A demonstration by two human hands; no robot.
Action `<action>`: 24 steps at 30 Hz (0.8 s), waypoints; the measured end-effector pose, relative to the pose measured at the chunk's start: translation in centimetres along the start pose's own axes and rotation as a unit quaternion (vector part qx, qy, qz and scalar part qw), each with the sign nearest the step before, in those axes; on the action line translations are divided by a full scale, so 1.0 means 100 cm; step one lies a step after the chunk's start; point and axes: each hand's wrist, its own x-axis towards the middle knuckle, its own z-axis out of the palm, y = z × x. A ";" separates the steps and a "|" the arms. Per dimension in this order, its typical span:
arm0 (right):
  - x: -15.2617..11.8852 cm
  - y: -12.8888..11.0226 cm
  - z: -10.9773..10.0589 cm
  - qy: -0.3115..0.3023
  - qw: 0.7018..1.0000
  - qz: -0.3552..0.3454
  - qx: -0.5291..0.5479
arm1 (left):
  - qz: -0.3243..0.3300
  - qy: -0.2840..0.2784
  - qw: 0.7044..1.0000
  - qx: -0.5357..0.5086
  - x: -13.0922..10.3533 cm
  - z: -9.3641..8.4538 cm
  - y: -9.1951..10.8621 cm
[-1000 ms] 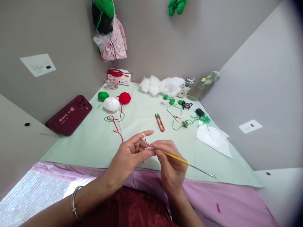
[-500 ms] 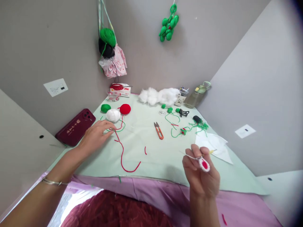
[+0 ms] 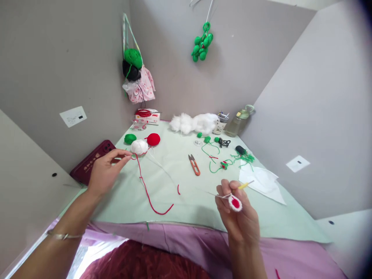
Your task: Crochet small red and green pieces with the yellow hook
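Note:
My left hand [image 3: 108, 168] reaches over the table's left side, thumb and forefinger pinched on yarn beside the white yarn ball [image 3: 139, 147]. Red yarn [image 3: 142, 182] runs from its fingertips in a curve toward the front; a bit of green shows there too. My right hand [image 3: 238, 215] is closed around a crochet hook [image 3: 245, 185] with a yellow handle. In the same fingers is a small white crocheted piece [image 3: 235, 203] with a red centre. A thin white strand stretches from the white ball toward the right hand.
Orange thread snips [image 3: 194, 165] lie mid-table. Red [image 3: 153, 139] and green [image 3: 130, 139] balls sit behind the left hand, near a phone [image 3: 93, 161]. White stuffing [image 3: 193, 123], a pen cup [image 3: 220, 126] and a bottle [image 3: 238, 122] line the back. Green crocheted bits and white sheets [image 3: 261, 182] lie right.
My left hand has drawn back left and its fingertips have pinched together, with the red yarn shifted left. My right hand has moved left with the hook and crocheted piece. The view has tilted up slightly.

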 end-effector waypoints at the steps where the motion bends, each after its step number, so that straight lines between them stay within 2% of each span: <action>1: 0.000 0.002 0.002 0.004 1.000 0.008 -0.004 | -0.004 -0.002 1.000 -0.018 -0.009 -0.002 0.007; 4: -0.001 0.008 0.006 0.009 0.999 0.024 -0.032 | -0.010 0.002 0.989 -0.147 -0.033 -0.006 0.027; 8: -0.001 0.011 0.011 -0.002 0.998 0.023 -0.064 | 0.000 -0.103 0.991 -0.091 -0.046 -0.007 0.036; 12: -0.002 0.010 0.012 -0.010 0.996 0.018 -0.082 | 0.055 -0.150 0.982 0.096 -0.027 -0.009 0.014; 15: -0.003 0.010 0.012 -0.013 0.996 0.021 -0.083 | 0.091 -0.204 0.944 0.243 -0.003 -0.009 -0.010; 18: -0.003 0.010 0.010 -0.012 0.996 0.027 -0.081 | 0.088 -0.205 0.935 0.277 0.018 -0.004 -0.023; 24: -0.005 0.011 0.007 -0.025 0.996 0.029 -0.084 | 0.076 -0.216 0.919 0.320 0.037 0.023 -0.020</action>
